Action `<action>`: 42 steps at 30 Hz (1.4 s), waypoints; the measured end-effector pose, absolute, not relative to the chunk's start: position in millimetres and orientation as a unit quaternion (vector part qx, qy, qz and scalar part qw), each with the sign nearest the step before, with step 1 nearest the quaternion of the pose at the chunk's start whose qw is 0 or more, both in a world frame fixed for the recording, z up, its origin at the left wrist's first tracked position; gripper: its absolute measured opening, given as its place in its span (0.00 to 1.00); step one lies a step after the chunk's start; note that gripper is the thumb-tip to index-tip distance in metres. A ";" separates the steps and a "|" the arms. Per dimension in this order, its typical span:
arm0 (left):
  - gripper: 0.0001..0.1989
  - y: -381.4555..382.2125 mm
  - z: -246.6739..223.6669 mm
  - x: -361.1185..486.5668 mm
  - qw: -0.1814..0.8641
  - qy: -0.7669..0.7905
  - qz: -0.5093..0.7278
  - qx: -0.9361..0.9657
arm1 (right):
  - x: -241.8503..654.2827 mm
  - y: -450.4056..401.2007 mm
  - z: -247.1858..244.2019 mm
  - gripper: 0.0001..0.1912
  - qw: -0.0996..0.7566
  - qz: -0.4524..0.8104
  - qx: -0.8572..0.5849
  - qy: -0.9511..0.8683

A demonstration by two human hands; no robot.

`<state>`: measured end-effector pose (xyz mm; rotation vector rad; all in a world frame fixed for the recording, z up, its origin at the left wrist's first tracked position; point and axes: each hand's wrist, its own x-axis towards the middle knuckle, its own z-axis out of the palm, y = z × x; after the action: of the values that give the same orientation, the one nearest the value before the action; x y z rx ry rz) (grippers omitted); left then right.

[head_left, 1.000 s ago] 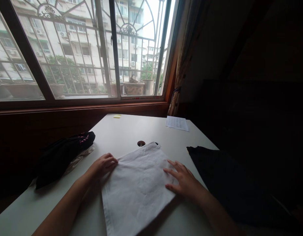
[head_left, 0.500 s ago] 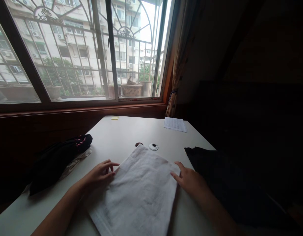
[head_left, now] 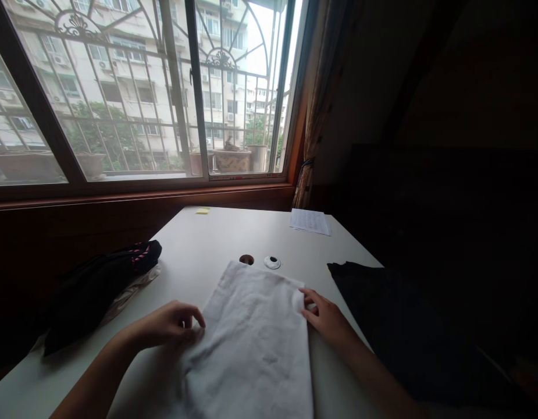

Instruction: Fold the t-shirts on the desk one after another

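A folded white cloth (head_left: 255, 343) lies on the white table (head_left: 225, 235), its near end cut off by the frame's bottom edge. My left hand (head_left: 177, 323) is at the cloth's left edge, fingers curled down with the tips against the fabric. At the upper right corner, my right hand (head_left: 323, 311) has its thumb and fingers closed on the cloth's edge. Small creases run across the fabric.
Dark clothing (head_left: 103, 285) lies on the table's left side, and another dark garment (head_left: 373, 302) on the right. Farther back are a round hole (head_left: 246, 259), a white ring cover (head_left: 272, 262), papers (head_left: 310, 222) and yellow notes (head_left: 203, 210). A window is behind.
The cloth has turned, its far corner moving left and uncovering more of the round hole. My left hand has moved down and curled more; my right hand has shifted slightly left with the edge.
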<state>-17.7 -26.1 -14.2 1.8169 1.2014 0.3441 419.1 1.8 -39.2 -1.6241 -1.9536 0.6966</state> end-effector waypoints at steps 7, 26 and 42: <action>0.18 -32.3 -15.0 -13.7 0.600 0.451 0.053 0.658 | 405.9 -4.3 -38.9 0.29 0.231 0.174 -0.576 -0.765; 0.25 -17.9 -47.8 15.3 0.045 0.405 0.150 0.901 | 399.4 -2.8 -63.3 0.29 0.108 0.066 -0.572 -0.810; 0.11 -27.1 -18.7 27.3 -0.009 0.422 0.162 0.892 | 406.6 -0.1 -64.6 0.27 0.116 0.060 -0.569 -0.812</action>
<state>27.3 -27.1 -18.7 2.8174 1.3338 0.5121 406.6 -0.1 -64.6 -1.6666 -2.3787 0.1752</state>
